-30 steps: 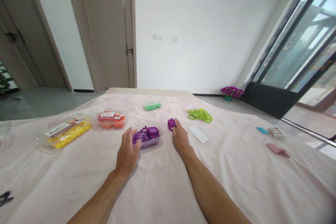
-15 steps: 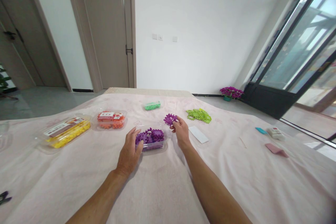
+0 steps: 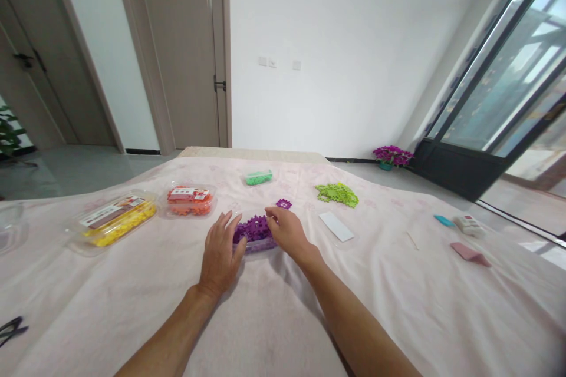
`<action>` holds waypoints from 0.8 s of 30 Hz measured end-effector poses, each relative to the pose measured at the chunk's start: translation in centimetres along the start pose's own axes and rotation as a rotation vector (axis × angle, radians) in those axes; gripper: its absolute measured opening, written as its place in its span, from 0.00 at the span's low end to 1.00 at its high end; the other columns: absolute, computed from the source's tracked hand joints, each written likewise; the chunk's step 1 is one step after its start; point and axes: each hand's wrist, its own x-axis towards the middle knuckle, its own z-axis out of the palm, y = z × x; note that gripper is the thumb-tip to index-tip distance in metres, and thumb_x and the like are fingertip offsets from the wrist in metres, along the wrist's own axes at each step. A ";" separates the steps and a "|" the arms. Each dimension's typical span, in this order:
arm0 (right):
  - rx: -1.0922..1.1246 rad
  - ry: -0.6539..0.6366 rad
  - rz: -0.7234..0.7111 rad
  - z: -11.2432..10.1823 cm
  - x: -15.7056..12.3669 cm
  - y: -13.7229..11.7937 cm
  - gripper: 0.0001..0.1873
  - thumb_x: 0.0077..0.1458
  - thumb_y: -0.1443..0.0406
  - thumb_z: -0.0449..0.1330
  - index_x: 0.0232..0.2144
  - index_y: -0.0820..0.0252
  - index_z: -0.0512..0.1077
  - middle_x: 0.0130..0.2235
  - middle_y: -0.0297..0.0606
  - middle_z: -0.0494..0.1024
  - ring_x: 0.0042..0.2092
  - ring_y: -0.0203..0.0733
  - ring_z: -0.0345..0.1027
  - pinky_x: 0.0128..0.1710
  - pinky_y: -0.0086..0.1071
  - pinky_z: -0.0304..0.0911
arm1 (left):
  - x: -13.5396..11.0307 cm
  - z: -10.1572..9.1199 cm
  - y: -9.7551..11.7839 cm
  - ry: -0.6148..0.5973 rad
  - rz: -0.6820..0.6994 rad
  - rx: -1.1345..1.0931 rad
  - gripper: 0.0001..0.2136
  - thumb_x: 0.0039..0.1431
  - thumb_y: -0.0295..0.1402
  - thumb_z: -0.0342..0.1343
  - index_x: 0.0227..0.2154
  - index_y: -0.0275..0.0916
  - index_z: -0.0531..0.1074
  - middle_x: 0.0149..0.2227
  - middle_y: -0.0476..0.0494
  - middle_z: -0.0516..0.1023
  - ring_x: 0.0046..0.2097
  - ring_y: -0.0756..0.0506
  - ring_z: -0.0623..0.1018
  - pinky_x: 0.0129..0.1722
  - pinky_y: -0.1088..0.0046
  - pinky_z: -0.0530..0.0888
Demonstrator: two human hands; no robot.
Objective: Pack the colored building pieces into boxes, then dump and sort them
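A clear plastic box (image 3: 256,248) in front of me is filled with purple snowflake-like plastic pieces (image 3: 253,227). At its left end is my left hand (image 3: 221,250), fingers over the far side and thumb at the near side, gripping it. Curled over the box's right end, my right hand (image 3: 286,231) has its fingers bent in among the pieces; what they pinch, if anything, is hidden. Just behind that hand a purple piece (image 3: 283,204) lies on the cloth, apart from the box.
Left stand boxes of yellow pieces (image 3: 119,230) and orange pieces (image 3: 190,205); a box of green pieces (image 3: 259,178) is behind. To the right lie a lime-green pile (image 3: 338,194), a white card (image 3: 336,226), a pink cloth (image 3: 469,253) and a blue item (image 3: 443,221).
My right hand has moved left and down from the purple piece it held to the box's right end. That piece now lies on the cloth. My left hand stays at the box.
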 end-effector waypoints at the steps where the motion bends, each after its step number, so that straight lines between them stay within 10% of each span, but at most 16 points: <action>1: -0.037 -0.017 -0.017 -0.2 -0.1 -0.1 0.17 0.63 0.68 0.55 0.49 0.57 0.80 0.49 0.41 0.83 0.51 0.44 0.75 0.53 0.34 0.63 | 0.0 -0.1 0.1 -0.010 0.022 0.005 0.22 0.69 0.36 0.50 0.64 0.40 0.62 0.66 0.32 0.65 0.70 0.33 0.61 0.66 0.44 0.62; 10: -0.004 -0.058 -0.219 0.6 -0.3 -0.2 0.18 0.62 0.71 0.55 0.49 0.53 0.79 0.47 0.35 0.84 0.49 0.40 0.75 0.53 0.32 0.64 | 0.0 -0.4 0.3 -0.088 0.061 -0.003 0.16 0.68 0.35 0.50 0.55 0.43 0.74 0.60 0.40 0.75 0.67 0.33 0.65 0.65 0.42 0.63; 17: -0.245 0.012 -0.111 0.7 -0.4 -0.4 0.18 0.66 0.62 0.57 0.55 0.62 0.75 0.49 0.49 0.81 0.54 0.51 0.71 0.57 0.43 0.62 | 0.4 -1.0 0.8 -0.128 0.062 0.018 0.13 0.68 0.33 0.50 0.45 0.44 0.80 0.54 0.42 0.80 0.66 0.32 0.67 0.64 0.41 0.63; 24: 0.011 0.116 -0.049 1.4 0.0 0.7 0.17 0.58 0.70 0.60 0.49 0.56 0.79 0.48 0.39 0.83 0.52 0.45 0.72 0.58 0.39 0.62 | 0.5 -1.2 1.0 -0.134 0.054 0.026 0.13 0.68 0.34 0.50 0.45 0.44 0.80 0.54 0.42 0.80 0.65 0.32 0.68 0.64 0.42 0.63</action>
